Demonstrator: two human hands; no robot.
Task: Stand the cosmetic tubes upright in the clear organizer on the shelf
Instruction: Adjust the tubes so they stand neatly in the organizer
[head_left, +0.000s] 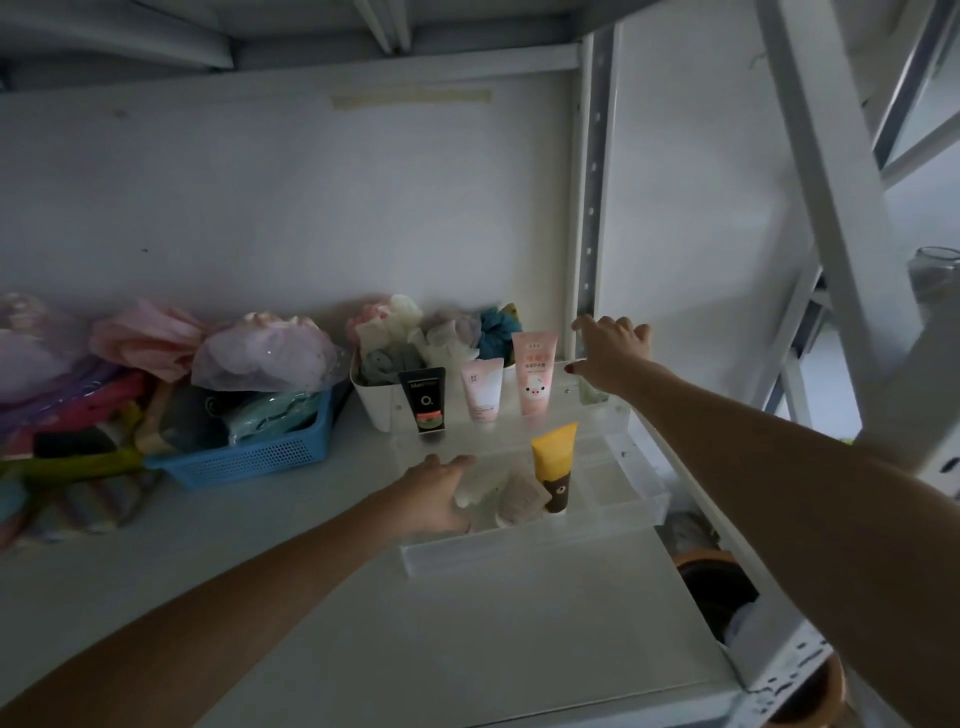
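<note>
Clear organizer (540, 545) on the white shelf (467, 639), stepped in tiers. Upright along the raised back tier: black tube (426, 400) at left, pale pink tube (483, 388) in the middle, taller pink tube (535, 373) with a pig face at right. Upright in the lower front tier: yellow tube (554, 467) with a dark cap end down. Lying flat just left of it: two pale tubes (511, 493), tilted, partly blurred. Left hand (439, 493) at the organizer's front left, fingers spread on a flat tube; grip closure impossible to tell. Right hand (613, 353) at the organizer's back right corner, fingers loose and released, grasping nothing. White bin (374, 400) of scrunchies behind the organizer; blue basket (260, 457) further left.
</note>
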